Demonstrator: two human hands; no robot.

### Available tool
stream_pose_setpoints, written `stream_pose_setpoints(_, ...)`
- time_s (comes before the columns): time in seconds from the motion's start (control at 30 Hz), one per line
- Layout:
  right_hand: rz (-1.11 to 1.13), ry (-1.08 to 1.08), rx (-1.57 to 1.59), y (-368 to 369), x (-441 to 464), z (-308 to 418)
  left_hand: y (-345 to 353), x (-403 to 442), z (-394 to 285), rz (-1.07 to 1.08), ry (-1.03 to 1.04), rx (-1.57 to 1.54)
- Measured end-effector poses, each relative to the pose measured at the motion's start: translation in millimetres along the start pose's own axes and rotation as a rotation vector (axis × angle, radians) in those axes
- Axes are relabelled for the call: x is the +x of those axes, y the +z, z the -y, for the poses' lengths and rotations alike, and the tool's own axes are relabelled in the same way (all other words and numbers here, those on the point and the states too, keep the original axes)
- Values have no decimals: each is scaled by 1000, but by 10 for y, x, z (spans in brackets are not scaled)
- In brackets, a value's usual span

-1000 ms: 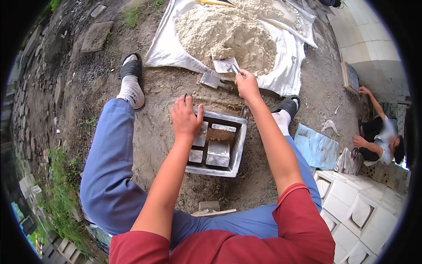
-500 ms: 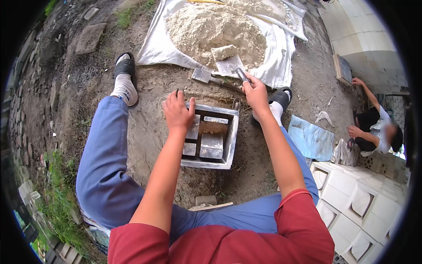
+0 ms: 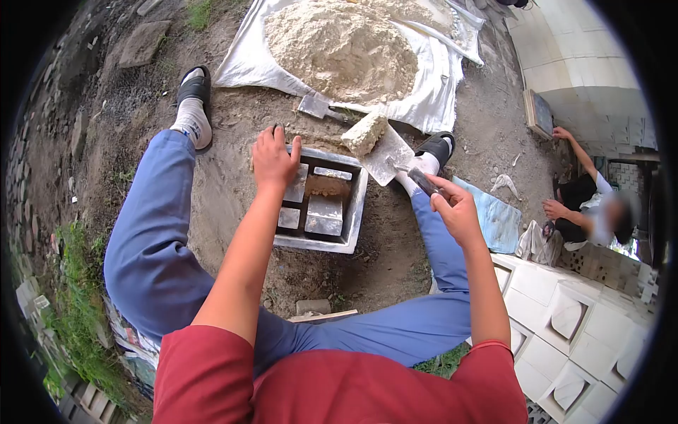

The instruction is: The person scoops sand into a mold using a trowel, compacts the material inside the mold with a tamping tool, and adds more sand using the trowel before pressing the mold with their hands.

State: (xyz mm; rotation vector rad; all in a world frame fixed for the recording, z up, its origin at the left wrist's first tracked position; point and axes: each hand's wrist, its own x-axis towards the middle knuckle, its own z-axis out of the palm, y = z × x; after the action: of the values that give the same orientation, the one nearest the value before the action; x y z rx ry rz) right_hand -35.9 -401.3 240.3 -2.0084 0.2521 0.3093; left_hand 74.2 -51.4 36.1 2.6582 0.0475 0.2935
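Note:
My right hand (image 3: 455,205) grips the dark handle of a trowel (image 3: 387,157), whose flat blade carries a clump of pale damp mix (image 3: 365,134). The blade is just right of a square metal mold (image 3: 357,212) on the ground. Inside the mold are several metal blocks (image 3: 325,214) with brown material between two of them. My left hand (image 3: 275,159) rests on the mold's upper left corner, fingers slightly apart over the rim; what lies under the palm is hidden.
A heap of pale mix (image 3: 346,49) lies on a white sheet (image 3: 247,67) ahead, with a second flat tool (image 3: 314,106) at its edge. Blue sheeting (image 3: 494,219) and stacked white blocks (image 3: 558,311) are at right. Another person (image 3: 600,212) sits at the far right.
The trowel has come away from the heap toward me and to the right of the mold, carrying a clump. My left hand stays on the mold's corner. The view has shifted slightly.

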Motion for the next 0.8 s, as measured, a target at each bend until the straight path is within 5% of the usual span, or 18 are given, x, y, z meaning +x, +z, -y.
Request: stream_pose_setpoints(0.8,260,-4,-564,-185,-503,105,3,-42,52,-39,-31,-46)
